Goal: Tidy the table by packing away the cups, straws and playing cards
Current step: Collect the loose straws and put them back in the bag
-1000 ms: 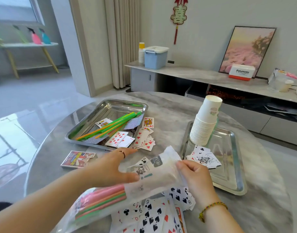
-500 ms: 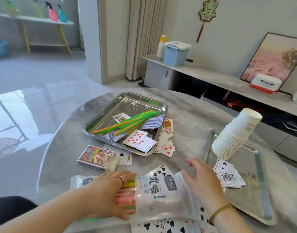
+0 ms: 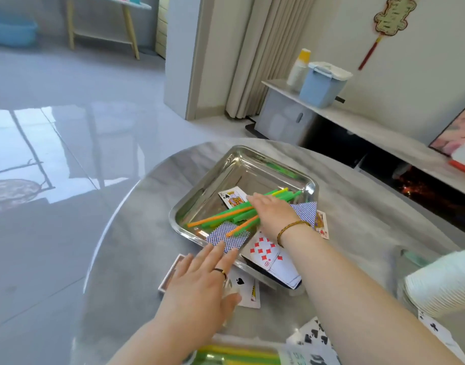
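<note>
Green and orange straws (image 3: 220,219) lie loose in a steel tray (image 3: 241,152) on the round marble table. My right hand (image 3: 272,214) reaches into the tray and rests flat on the straws, fingers straight. Playing cards lie in and around the tray: a king of spades (image 3: 232,198), a blue-backed card (image 3: 227,234) and a ten of diamonds (image 3: 265,252). My left hand (image 3: 199,283) is spread, fingers straight, over the card box (image 3: 170,272) and a loose card in front of the tray. The plastic straw bag (image 3: 239,356) lies at the bottom edge. A stack of paper cups (image 3: 442,283) leans at the right.
More black-suit cards (image 3: 315,335) are scattered near the bottom right. The table's rounded edge (image 3: 115,214) runs close to the left of the tray. A sideboard behind the table carries a blue lidded bin (image 3: 323,85).
Both hands have let go of the straw bag, which now lies on the table near me. My right hand has moved forward into the tray onto the straws, and my view turned left.
</note>
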Available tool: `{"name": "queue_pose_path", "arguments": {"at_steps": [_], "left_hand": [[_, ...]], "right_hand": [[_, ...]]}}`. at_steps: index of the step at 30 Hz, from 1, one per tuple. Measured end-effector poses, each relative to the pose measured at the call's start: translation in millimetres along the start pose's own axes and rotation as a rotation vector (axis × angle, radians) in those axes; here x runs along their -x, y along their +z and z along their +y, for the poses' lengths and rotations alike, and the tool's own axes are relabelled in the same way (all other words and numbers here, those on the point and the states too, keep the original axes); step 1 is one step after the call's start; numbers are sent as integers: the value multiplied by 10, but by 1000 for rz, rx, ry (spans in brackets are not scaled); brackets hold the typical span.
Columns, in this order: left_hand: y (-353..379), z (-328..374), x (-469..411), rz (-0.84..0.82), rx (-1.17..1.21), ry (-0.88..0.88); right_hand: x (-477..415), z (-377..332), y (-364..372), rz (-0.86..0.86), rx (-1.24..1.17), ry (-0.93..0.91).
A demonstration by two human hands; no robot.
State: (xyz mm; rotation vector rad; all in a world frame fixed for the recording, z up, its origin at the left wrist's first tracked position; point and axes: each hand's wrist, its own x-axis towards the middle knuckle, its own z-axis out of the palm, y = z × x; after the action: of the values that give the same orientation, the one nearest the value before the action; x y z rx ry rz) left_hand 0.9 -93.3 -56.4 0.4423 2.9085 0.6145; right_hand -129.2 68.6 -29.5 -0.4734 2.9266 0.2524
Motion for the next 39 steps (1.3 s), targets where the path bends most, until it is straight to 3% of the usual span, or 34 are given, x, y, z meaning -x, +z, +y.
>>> {"name": "queue_pose_path", "arguments": {"at_steps": [7,16,19,25,27,31,35,39], "left_hand": [[90,26,-81,-63,-3,-48],[40,53,-57,-98,-31,-57],[32,65,-49,-110,-36,-54],[-5,69,-25,-107,-49,-49],[-8,80,-18,-106,-51,-48],[-18,94,-28,-57,2,-77],[-39,116,1,42,117,-104],[-39,117,12,33,87,-82]], "right_hand": [[-298,-106,50,-3,201,-42],[-157,-10,-1,-7,165,-43],[-45,47,-75,124,-1,1],[200,138,-448,606,-463,129],[338,157,-574,648,-508,141],[546,150,-657,516,-244,50],[696,139,-612,384,80,125],[808,204,-616,444,-60,258]]}}
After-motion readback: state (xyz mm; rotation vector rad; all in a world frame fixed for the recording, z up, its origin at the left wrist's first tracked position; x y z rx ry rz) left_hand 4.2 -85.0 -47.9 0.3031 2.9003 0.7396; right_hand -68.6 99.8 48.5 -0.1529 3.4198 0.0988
